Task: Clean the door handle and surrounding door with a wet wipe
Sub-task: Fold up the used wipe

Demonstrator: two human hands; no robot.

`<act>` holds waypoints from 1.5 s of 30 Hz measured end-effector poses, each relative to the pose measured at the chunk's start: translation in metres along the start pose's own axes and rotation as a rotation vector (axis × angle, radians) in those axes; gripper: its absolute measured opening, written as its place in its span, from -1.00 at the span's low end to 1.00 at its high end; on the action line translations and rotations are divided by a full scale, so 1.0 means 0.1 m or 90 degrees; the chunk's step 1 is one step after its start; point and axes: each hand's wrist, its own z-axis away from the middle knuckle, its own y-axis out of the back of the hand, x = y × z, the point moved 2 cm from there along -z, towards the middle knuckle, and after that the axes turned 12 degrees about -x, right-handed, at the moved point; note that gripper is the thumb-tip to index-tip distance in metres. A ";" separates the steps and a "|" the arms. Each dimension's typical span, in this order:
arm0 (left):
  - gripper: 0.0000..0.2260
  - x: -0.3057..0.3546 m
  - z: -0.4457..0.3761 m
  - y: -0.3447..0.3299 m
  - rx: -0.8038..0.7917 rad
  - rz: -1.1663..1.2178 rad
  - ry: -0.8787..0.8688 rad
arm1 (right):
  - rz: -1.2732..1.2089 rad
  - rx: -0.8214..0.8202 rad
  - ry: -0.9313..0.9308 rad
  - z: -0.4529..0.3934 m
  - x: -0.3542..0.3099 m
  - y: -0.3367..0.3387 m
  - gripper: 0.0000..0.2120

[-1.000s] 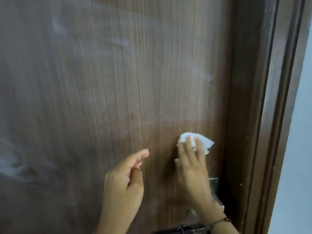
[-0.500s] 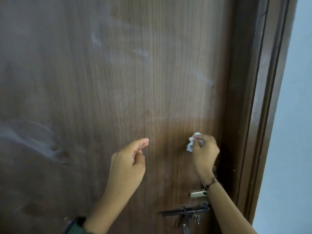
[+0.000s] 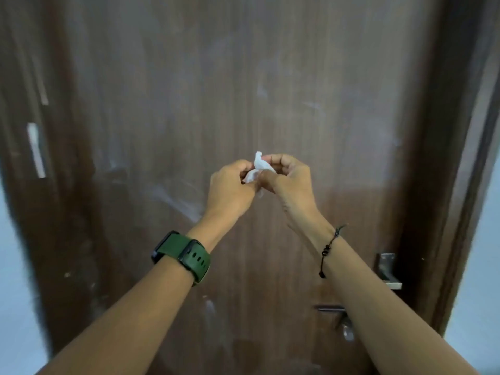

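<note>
A dark brown wooden door [image 3: 270, 77] fills the view, streaked with pale smears. Its metal handle [image 3: 388, 272] sits at the lower right, partly behind my right forearm. A small crumpled white wet wipe [image 3: 259, 165] is held in front of the door at mid-height. My left hand [image 3: 230, 188] pinches its left part and my right hand [image 3: 289, 180] pinches its right part. Both hands are off the door surface and well above the handle.
A dark sliding bolt [image 3: 328, 308] is fixed below the handle. The door frame [image 3: 465, 158] runs down the right side, with a pale wall [image 3: 481, 280] beyond it. More pale wall [image 3: 13, 266] shows at the left edge.
My right hand lifted the wipe off the door and bunched it up. Both hands came together at the middle, now holding the wipe. The view pulled back, showing more door.
</note>
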 end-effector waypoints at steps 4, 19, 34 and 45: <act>-0.90 -0.16 0.25 0.72 0.073 -0.028 0.047 | 0.064 -0.063 0.039 0.09 -0.15 -0.70 -0.84; -0.92 -1.03 1.74 2.97 0.342 -0.231 0.338 | -0.068 -0.534 0.122 0.62 -0.22 -3.51 -0.80; -0.80 -2.38 3.68 3.38 0.476 -0.174 0.721 | -0.068 -0.912 0.103 2.11 0.94 -5.20 -0.75; -0.80 -4.22 4.58 3.17 0.454 0.033 0.854 | 0.029 -0.975 -0.160 2.84 2.50 -6.11 -0.87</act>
